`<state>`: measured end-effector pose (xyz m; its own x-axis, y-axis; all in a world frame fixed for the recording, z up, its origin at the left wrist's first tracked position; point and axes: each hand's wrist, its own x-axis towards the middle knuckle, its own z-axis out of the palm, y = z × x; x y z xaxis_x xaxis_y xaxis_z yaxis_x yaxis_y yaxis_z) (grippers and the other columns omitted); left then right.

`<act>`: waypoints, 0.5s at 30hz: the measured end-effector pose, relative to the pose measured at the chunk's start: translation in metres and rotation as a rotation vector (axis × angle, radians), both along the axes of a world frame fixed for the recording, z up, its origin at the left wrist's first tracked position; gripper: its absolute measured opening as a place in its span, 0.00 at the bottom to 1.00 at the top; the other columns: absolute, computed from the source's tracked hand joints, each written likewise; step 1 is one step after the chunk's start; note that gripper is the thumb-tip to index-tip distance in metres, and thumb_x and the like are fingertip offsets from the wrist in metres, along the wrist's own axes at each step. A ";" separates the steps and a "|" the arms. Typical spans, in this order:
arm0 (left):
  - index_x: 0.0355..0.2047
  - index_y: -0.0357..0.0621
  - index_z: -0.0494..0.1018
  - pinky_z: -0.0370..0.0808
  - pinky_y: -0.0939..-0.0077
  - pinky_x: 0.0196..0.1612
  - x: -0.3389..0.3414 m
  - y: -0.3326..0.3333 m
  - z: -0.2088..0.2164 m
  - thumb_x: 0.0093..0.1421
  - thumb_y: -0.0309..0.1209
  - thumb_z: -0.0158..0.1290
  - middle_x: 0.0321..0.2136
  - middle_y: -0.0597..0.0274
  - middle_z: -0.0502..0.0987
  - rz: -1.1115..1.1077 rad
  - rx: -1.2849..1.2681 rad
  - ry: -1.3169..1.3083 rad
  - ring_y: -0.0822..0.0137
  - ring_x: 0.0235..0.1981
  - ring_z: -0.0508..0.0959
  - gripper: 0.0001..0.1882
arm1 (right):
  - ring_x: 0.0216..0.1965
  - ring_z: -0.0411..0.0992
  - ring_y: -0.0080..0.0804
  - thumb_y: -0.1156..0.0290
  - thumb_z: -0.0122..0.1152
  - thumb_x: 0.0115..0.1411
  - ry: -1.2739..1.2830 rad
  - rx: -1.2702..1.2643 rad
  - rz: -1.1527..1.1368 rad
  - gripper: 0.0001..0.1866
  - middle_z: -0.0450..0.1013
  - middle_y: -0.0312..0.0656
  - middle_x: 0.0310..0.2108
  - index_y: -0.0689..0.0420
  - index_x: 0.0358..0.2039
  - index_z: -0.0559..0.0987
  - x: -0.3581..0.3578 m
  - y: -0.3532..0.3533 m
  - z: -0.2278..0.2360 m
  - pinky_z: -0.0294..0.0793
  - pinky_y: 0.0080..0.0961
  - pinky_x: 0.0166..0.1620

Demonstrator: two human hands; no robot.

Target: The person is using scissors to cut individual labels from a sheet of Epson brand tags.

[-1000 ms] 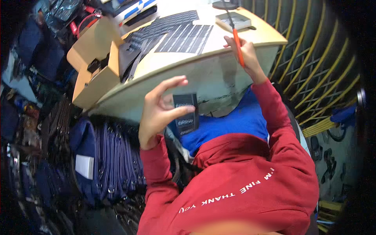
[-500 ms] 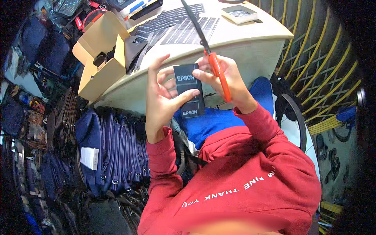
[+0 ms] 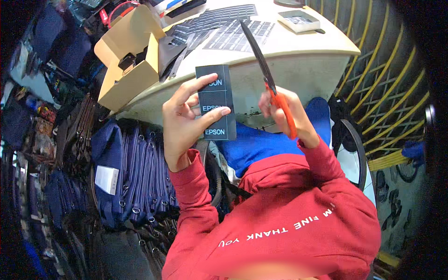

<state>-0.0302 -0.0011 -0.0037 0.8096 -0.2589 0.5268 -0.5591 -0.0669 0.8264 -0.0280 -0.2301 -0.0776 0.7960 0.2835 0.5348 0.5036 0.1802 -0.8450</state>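
My left hand is closed on a black strip of printed labels, thumb and index finger lying across its front. The strip stands nearly upright before the table's edge, with pale lettering and thin lines dividing it into sections. In my right hand is a pair of scissors with orange handles and long dark blades. The blades lie together, pointing up and left over the table. A gap separates the scissors from the strip. Some fingers of my right hand are hidden behind the handles.
On the pale table lie printed label sheets, dark strips and a shallow white box. An open cardboard box with dark pieces stands at its left edge. Dark blue bags are stacked at left; a yellow folding gate is at right.
My right hand has let go of the strip's edge and moved right and down with the scissors. My left hand keeps the strip, its index finger now across the front.
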 end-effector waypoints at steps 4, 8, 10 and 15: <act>0.48 0.34 0.70 0.75 0.79 0.43 -0.007 0.015 0.005 0.38 0.14 0.64 0.42 0.59 0.73 0.017 0.020 -0.038 0.71 0.41 0.75 0.32 | 0.23 0.61 0.15 0.57 0.63 0.52 0.094 -0.158 0.089 0.18 0.64 0.31 0.22 0.58 0.28 0.69 -0.016 -0.004 -0.010 0.62 0.14 0.26; 0.49 0.38 0.71 0.74 0.83 0.40 -0.011 0.033 0.010 0.39 0.16 0.66 0.42 0.62 0.74 0.034 0.109 -0.009 0.73 0.40 0.76 0.33 | 0.23 0.63 0.25 0.46 0.60 0.51 0.001 -0.282 0.110 0.27 0.64 0.36 0.23 0.60 0.33 0.69 -0.020 0.002 -0.007 0.65 0.23 0.28; 0.49 0.37 0.71 0.74 0.82 0.41 -0.010 0.035 0.008 0.38 0.17 0.66 0.43 0.61 0.74 -0.030 0.037 0.002 0.73 0.40 0.75 0.34 | 0.22 0.63 0.29 0.42 0.57 0.51 -0.083 -0.285 0.081 0.30 0.64 0.38 0.21 0.61 0.35 0.69 -0.015 0.001 -0.017 0.65 0.28 0.28; 0.49 0.38 0.71 0.71 0.80 0.44 -0.008 0.050 0.008 0.37 0.18 0.67 0.44 0.61 0.73 -0.080 0.153 0.039 0.74 0.43 0.72 0.34 | 0.20 0.61 0.23 0.49 0.57 0.50 0.270 -0.490 0.431 0.26 0.63 0.34 0.18 0.62 0.34 0.70 -0.015 -0.010 -0.003 0.62 0.24 0.25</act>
<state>-0.0386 0.0493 0.0040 0.8024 -0.3978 0.4450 -0.5355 -0.1505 0.8310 -0.0431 -0.2397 -0.0806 0.6452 0.7613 0.0642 0.2342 -0.1171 -0.9651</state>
